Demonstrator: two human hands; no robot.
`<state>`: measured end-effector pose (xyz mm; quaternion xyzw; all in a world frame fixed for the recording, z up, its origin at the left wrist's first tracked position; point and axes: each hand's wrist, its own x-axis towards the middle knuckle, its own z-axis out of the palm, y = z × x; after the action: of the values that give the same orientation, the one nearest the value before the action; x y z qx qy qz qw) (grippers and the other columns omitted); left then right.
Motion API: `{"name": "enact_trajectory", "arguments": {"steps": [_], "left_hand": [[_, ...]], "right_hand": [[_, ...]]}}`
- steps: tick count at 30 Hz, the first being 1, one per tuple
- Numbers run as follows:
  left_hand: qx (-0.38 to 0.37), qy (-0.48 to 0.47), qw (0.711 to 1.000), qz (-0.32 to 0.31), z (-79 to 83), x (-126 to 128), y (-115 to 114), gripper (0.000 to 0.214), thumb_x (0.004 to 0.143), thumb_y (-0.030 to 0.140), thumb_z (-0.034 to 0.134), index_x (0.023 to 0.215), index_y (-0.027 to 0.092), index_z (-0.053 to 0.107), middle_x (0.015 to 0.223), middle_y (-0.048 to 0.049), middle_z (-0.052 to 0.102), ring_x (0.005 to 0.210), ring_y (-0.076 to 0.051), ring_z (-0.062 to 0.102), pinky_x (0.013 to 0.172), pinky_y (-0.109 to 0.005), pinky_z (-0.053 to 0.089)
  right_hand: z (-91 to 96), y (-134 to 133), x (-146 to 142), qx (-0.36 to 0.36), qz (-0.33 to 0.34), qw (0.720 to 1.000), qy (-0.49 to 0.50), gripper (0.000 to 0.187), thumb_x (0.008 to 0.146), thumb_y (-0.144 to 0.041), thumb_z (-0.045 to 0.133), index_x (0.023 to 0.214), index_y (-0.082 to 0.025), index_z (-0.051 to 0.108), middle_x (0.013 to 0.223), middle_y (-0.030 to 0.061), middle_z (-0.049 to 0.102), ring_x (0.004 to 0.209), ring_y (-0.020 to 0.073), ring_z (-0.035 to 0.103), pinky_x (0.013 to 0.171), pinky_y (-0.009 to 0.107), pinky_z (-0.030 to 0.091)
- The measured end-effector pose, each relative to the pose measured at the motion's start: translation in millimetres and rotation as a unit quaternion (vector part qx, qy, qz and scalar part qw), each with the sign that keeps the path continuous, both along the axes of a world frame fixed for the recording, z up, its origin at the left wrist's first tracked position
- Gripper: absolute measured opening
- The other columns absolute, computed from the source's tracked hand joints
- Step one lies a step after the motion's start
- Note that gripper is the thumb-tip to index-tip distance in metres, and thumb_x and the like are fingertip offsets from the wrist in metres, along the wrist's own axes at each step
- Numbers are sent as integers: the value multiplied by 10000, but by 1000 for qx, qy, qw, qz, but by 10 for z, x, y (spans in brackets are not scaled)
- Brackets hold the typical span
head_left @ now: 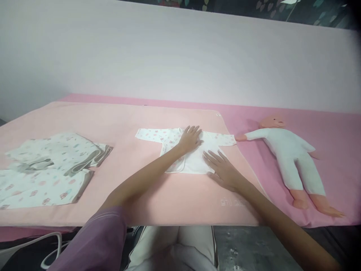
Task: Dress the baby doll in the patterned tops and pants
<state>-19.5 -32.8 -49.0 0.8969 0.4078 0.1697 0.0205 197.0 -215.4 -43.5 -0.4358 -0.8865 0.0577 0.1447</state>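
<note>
A small white baby shirt (194, 160) with a pale printed pattern lies spread on the table, its sleeves stretched out to both sides. Flat on its upper middle, just below the neckline, rests my left hand (190, 140) with the fingers extended. My right hand (221, 168) is open over the shirt's lower right part, fingers spread and palm down. Neither hand grips the cloth. Part of the shirt's front is hidden under my hands and left forearm.
Folded printed baby clothes (53, 169) with grey-brown trim lie at the left on the peach mat (118, 120). At the right, a baby doll (290, 158) in a white suit lies on the pink cover (338, 150), one hand near the shirt's sleeve. A white wall (180, 56) rises behind.
</note>
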Motion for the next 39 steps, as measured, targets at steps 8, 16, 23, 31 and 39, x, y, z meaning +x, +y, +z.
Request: {"name": "enact_trajectory", "arguments": {"steps": [8, 16, 23, 31, 39], "left_hand": [[-148, 84, 965, 199, 394, -453, -13, 605, 972, 625, 610, 1318, 131, 665, 1306, -247, 737, 1278, -427, 675, 1077, -505, 519], [-207, 87, 958, 177, 509, -327, 43, 435, 863, 502, 677, 1090, 150, 797, 1056, -231, 796, 1143, -422, 748, 1020, -518, 539], [-238, 68, 948, 201, 635, -551, 236, 585, 936, 649, 586, 1181, 163, 801, 1067, -224, 817, 1210, -396, 725, 1083, -533, 500], [-120, 37, 958, 258, 408, -1495, 245, 545, 1041, 356, 478, 1474, 55, 617, 1528, -288, 636, 1479, -418, 559, 1213, -549, 448], [-29, -5, 994, 105, -142, -1711, 189, 618, 1123, 390, 323, 1665, 151, 499, 1801, -151, 390, 1686, -339, 335, 1388, -545, 259]], "right_hand": [[243, -11, -952, -44, -139, 985, 96, 347, 1140, -521, 503, 992, -239, 641, 968, 90, 758, 944, 290, 710, 876, 435, 515], [188, 402, -1582, -218, -192, 951, 104, 392, 1023, -461, 671, 756, -252, 476, 768, 22, 665, 722, 219, 615, 638, 317, 362], [324, 505, -1968, -196, -105, 929, 295, 295, 998, -454, 663, 860, -249, 501, 870, -7, 656, 806, 186, 628, 730, 315, 481], [17, 716, -2195, -109, 163, 957, 216, 348, 1148, -333, 471, 1421, -233, 661, 1511, 110, 666, 1434, 252, 607, 1173, 436, 540], [-156, 606, -2107, -107, 221, 967, 66, 655, 1205, -468, 313, 1819, -304, 154, 1863, 14, 205, 1748, 223, 184, 1452, 524, 82]]}}
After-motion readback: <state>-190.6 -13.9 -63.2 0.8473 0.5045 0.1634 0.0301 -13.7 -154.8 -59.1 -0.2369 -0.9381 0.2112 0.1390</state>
